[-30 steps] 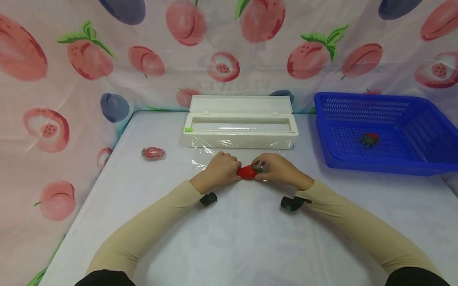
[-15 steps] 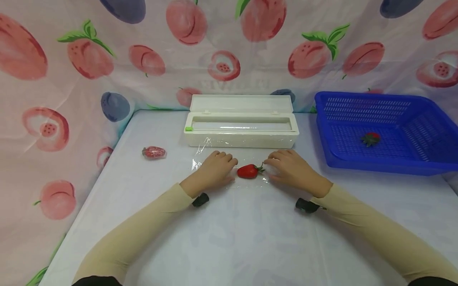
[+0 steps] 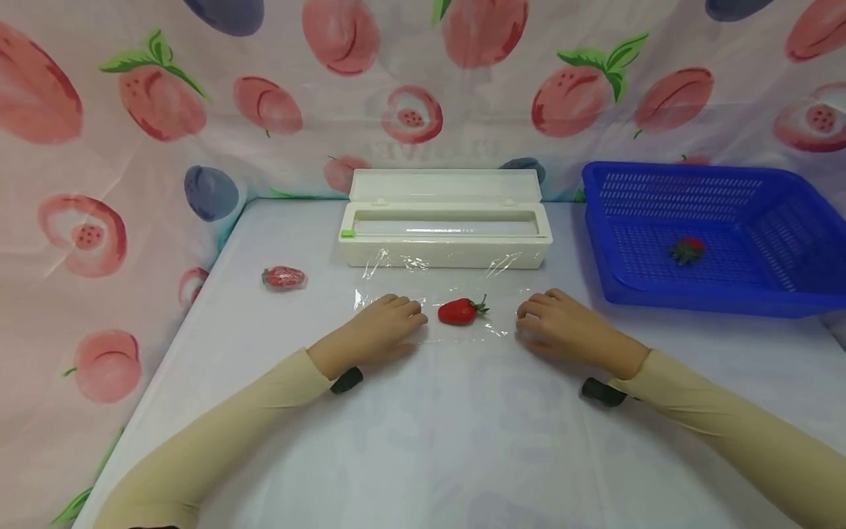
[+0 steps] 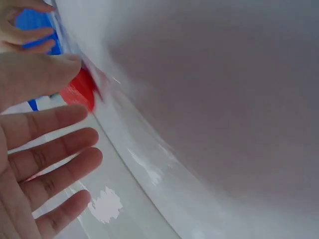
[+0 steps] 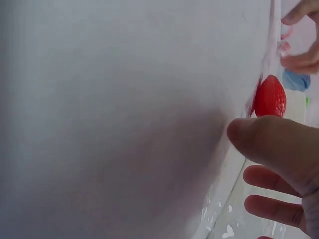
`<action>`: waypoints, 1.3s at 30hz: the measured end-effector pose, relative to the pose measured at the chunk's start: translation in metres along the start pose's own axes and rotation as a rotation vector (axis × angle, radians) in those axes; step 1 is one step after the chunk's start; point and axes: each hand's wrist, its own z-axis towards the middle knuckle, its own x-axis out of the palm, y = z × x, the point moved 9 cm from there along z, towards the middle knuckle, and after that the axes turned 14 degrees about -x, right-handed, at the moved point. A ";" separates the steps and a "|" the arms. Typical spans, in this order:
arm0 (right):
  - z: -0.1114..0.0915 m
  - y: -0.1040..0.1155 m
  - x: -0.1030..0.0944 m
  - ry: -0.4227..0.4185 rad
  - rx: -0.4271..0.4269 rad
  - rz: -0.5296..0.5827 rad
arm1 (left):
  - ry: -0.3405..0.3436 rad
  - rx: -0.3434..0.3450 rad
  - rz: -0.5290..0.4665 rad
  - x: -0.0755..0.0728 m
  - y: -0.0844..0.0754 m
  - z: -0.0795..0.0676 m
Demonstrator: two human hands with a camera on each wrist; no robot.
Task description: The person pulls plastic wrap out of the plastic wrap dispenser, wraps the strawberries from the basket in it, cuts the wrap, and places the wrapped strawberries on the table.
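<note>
A red strawberry with green leaves lies on a sheet of clear cling film, which runs forward from the front of a white cling film dispenser. To its left is my left hand, apart from the fruit, its fingers spread and fairly straight in the left wrist view. My right hand is farther off on the right side, by the film's right edge. Its thumb and fingers are extended around nothing in the right wrist view. Whether either hand touches the film is unclear.
The dispenser's lid stands raised at the back. A strawberry wrapped in film lies on the left of the white table. At the right, a blue plastic basket holds another strawberry.
Both hands have let go of the strawberry and drawn apart, the left one leftward, the right one rightward. The strawberry stays on the film in nearly the same spot.
</note>
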 end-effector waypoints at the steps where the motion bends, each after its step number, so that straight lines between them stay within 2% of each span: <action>1: 0.001 0.001 0.002 0.009 0.002 0.002 | 0.001 0.004 -0.010 0.000 -0.004 0.003; 7: 0.007 0.002 0.012 0.073 0.034 -0.004 | 0.012 0.026 0.011 -0.002 -0.027 0.024; 10: 0.010 0.001 0.015 0.080 0.050 -0.009 | 0.020 0.023 0.035 -0.001 -0.032 0.031; 13: 0.012 0.000 0.016 0.079 0.066 -0.002 | 0.032 0.017 0.017 0.001 -0.033 0.034; 17: 0.012 -0.006 0.012 0.027 0.117 0.051 | 0.041 0.016 -0.017 0.003 -0.033 0.035; 23: 0.012 -0.029 0.001 -0.053 0.254 0.211 | 0.025 0.017 0.000 0.002 -0.032 0.040; 28: 0.011 -0.045 -0.002 -0.058 0.318 0.295 | -0.009 0.019 0.018 -0.002 -0.034 0.046; 34: 0.011 -0.052 -0.004 -0.078 0.338 0.334 | -0.140 0.028 0.077 -0.008 -0.035 0.054; 39: 0.009 -0.056 -0.006 -0.087 0.356 0.342 | -0.128 0.006 0.010 -0.009 -0.031 0.059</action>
